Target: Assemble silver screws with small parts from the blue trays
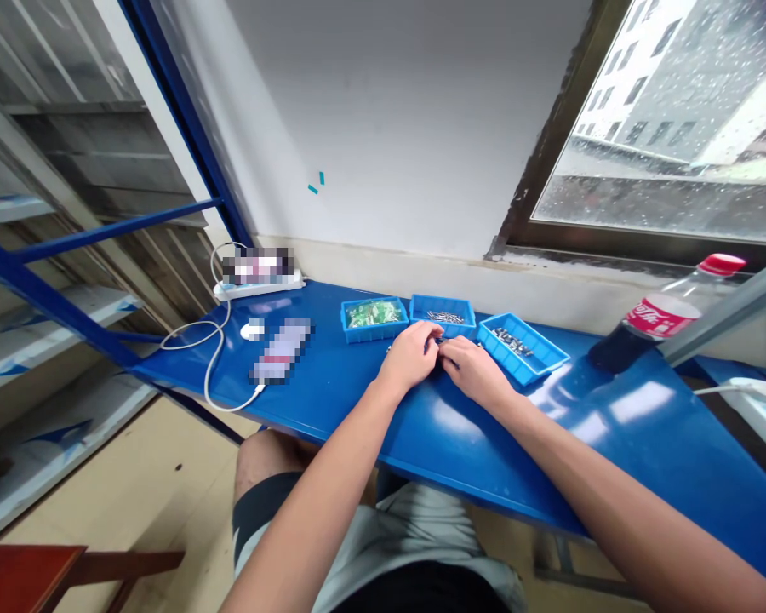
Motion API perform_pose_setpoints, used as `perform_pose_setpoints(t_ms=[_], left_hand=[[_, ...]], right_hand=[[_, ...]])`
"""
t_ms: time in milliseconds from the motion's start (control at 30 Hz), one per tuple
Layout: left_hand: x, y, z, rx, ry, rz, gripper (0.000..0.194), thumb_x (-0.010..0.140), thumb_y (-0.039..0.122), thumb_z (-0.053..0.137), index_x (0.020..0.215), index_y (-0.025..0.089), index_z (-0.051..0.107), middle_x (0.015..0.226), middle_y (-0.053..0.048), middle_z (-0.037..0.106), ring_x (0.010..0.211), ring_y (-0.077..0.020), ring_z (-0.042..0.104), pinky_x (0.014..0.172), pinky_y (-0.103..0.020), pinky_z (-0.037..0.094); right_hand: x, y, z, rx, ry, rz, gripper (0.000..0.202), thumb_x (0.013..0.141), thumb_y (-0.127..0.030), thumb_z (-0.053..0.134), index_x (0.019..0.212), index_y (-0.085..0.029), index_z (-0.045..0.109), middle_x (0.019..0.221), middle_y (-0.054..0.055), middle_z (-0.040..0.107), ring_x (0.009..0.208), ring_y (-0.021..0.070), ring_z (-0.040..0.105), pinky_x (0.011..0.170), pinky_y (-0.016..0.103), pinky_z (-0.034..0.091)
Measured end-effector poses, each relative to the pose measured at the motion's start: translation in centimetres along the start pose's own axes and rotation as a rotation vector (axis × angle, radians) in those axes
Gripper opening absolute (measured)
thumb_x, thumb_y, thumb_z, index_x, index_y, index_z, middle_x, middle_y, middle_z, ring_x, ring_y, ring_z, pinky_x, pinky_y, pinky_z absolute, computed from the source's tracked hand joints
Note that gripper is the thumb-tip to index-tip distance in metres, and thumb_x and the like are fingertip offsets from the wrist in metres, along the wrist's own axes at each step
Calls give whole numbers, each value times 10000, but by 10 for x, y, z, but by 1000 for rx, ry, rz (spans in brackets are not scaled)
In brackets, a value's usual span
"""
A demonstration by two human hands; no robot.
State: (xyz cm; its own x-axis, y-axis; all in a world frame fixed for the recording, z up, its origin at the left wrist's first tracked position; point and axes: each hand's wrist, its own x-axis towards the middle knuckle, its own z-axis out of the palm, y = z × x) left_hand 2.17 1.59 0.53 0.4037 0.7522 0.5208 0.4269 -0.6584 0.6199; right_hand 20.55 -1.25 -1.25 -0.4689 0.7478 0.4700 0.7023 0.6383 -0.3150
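Observation:
My left hand (411, 353) and my right hand (471, 366) meet over the blue table, just in front of the middle blue tray (443, 304), which holds thin metal pieces. The fingers of both hands are bent together around something small and dark that I cannot make out. Left of it sits a blue tray (374, 335) with green and clear packets. A third blue tray (531, 371), beside my right hand, contains small metal parts. A little of something small and shiny shows by my left hand.
A cola bottle (651, 319) leans in view at the right, near the window. At the left are a blurred flat device (284, 351) on a white cable, a small white object (252, 330) and a power strip (259, 287). Another white strip (763, 409) is at the far right.

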Motion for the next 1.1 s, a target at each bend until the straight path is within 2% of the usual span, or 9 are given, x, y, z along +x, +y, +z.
perform_pose_setpoints(t_ms=[200,300,433,567,733,900,1000,1100], left_hand=[[1,0,1,9,-8,-1,317,928,68,485,1127,189,701,1149,-85,740,1071,-225,698,1011,-374,564],[1,-1,1,9,0,-22,315,942,88,492,1143,186,715,1155,-87,756,1069,-230,712,1003,-375,568],[0,2,0,2,1,-68,273,984,197,541,1151,190,756,1180,-90,782,1070,-258,736,1023,-404,566],[1,8,-2,-140,-53,-93,287,1008,285,562,1190,227,776,1184,-61,798,1080,-254,750,1018,-391,580],[3,8,-1,-342,-45,-166,255,971,272,627,1156,220,794,1171,-64,803,1072,-245,764,982,-381,610],[4,1,4,-592,-8,-276,226,920,235,706,1129,160,751,1051,-108,817,910,-220,793,904,-388,646],[4,-1,6,-624,28,-314,250,889,210,745,1128,140,730,1036,-126,812,872,-214,793,883,-395,655],[4,0,5,-594,55,-294,256,859,170,771,1108,132,726,1072,-138,804,962,-230,789,934,-409,646]], right_hand=[[0,0,4,12,75,76,227,899,-73,531,917,-241,683,965,75,737,940,270,642,848,401,535],[0,-3,1,58,185,122,214,897,-107,538,962,-246,687,975,69,721,927,264,644,846,402,544],[1,-9,-6,153,360,149,175,933,-170,557,1021,-247,687,1002,74,703,874,246,646,858,418,559],[2,-18,-11,241,433,158,145,946,-224,603,1061,-253,687,1068,93,693,884,246,662,853,429,588],[0,-22,-13,318,463,193,160,963,-295,635,1105,-260,699,1111,104,681,963,266,681,881,453,612],[-3,-19,-9,382,453,266,205,963,-361,664,1130,-245,692,1041,91,715,942,264,705,906,465,610],[-3,-17,-7,471,443,308,270,956,-424,677,1143,-230,682,1055,92,735,943,253,725,914,453,619],[-3,-14,-5,585,424,379,326,945,-480,695,1142,-220,676,1047,94,747,955,252,740,934,453,620]])
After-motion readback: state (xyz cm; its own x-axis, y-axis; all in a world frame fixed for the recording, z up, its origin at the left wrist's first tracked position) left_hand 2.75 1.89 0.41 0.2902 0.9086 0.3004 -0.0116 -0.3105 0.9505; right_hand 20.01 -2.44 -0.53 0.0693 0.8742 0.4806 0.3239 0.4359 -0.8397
